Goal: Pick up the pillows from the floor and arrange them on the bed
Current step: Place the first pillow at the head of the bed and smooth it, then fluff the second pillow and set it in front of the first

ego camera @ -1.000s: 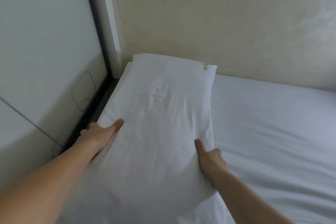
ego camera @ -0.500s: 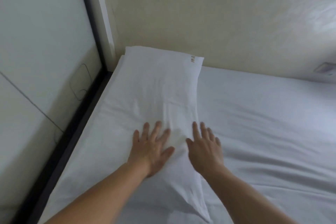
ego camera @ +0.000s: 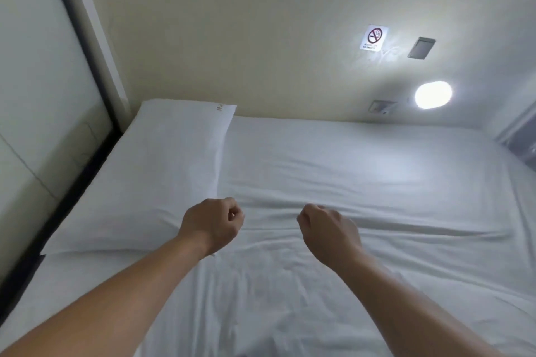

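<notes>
A white pillow lies flat along the left side of the bed, its far end against the wall. My left hand hovers just past the pillow's near right corner, fingers curled shut with nothing in them. Over the wrinkled white sheet, my right hand is also loosely closed and holds nothing. Neither hand touches the pillow. No other pillow is in view.
A pale panel wall with a dark frame runs along the bed's left side. The back wall carries a no-smoking sign, a grey plate, a socket and a lit round lamp.
Both hands let go of the pillow's sides, pressed flat on it, then lifted off, moved right and curled shut. The view has pulled back and tilted up.
</notes>
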`<state>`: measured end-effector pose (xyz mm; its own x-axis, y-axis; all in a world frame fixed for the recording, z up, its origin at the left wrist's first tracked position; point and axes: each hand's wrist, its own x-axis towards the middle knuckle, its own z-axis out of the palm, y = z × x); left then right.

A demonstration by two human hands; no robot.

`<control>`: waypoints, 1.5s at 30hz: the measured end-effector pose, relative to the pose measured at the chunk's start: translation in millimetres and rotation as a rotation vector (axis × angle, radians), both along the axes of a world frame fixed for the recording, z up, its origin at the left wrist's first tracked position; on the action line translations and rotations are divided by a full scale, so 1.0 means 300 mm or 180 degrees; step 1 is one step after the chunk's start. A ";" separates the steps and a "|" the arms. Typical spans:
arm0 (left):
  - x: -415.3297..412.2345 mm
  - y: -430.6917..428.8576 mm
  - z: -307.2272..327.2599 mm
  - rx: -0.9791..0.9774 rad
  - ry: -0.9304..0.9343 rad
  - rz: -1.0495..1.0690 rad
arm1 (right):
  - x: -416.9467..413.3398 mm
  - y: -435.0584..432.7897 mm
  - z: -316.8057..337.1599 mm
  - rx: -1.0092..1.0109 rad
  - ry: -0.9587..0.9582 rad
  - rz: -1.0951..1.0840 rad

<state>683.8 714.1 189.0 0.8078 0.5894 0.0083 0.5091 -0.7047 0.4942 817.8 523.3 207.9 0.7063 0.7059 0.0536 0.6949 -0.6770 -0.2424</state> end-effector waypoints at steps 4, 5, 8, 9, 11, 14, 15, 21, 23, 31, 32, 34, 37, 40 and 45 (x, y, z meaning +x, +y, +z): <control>-0.005 -0.314 -0.066 -0.0269 0.0038 -0.0407 | -0.039 -0.433 -0.061 -0.0241 -0.0005 -0.0520; -0.009 -0.403 -0.097 -0.0332 0.0058 -0.0518 | -0.053 -0.539 -0.094 -0.0347 0.0018 -0.0675; -0.013 -0.688 -0.206 -0.0410 0.0322 -0.1065 | -0.116 -0.865 -0.208 -0.0540 0.0118 -0.1233; -0.011 -0.785 -0.236 -0.0388 0.0393 -0.1254 | -0.142 -0.976 -0.242 -0.0567 0.0152 -0.1431; 0.004 -0.976 -0.274 -0.0343 0.0470 -0.1588 | -0.198 -1.190 -0.299 -0.0658 0.0215 -0.1839; 0.034 -1.271 -0.302 -0.0360 0.0587 -0.1999 | -0.292 -1.488 -0.359 -0.0770 0.0412 -0.2500; 0.036 -1.371 -0.314 -0.0383 0.0624 -0.2118 | -0.320 -1.576 -0.375 -0.0769 0.0520 -0.2716; 0.031 -1.848 -0.476 -0.0655 0.1172 -0.2551 | -0.334 -1.890 -0.484 -0.0399 0.1295 -0.3364; 0.036 -1.903 -0.559 -0.0474 0.1502 -0.2604 | -0.313 -1.922 -0.553 -0.0514 0.1571 -0.3451; 0.111 -1.893 -0.724 -0.0604 0.1863 -0.2573 | -0.049 -1.978 -0.660 -0.0093 0.1940 -0.3380; 0.113 -1.889 -0.724 -0.0622 0.1868 -0.2580 | -0.044 -1.973 -0.667 -0.0125 0.1949 -0.3365; 0.109 -1.872 -0.712 -0.0676 0.1890 -0.2577 | -0.053 -1.956 -0.667 -0.0096 0.1884 -0.3377; 0.093 -1.819 -0.662 -0.0912 0.1873 -0.2546 | -0.078 -1.902 -0.609 -0.0232 0.1606 -0.3313; 0.068 -1.719 -0.581 -0.1676 0.1512 -0.2178 | -0.127 -1.791 -0.524 -0.0438 0.1152 -0.3154; -0.003 -1.461 -0.405 -0.2730 0.0758 -0.1172 | -0.263 -1.494 -0.375 -0.0485 0.0487 -0.2739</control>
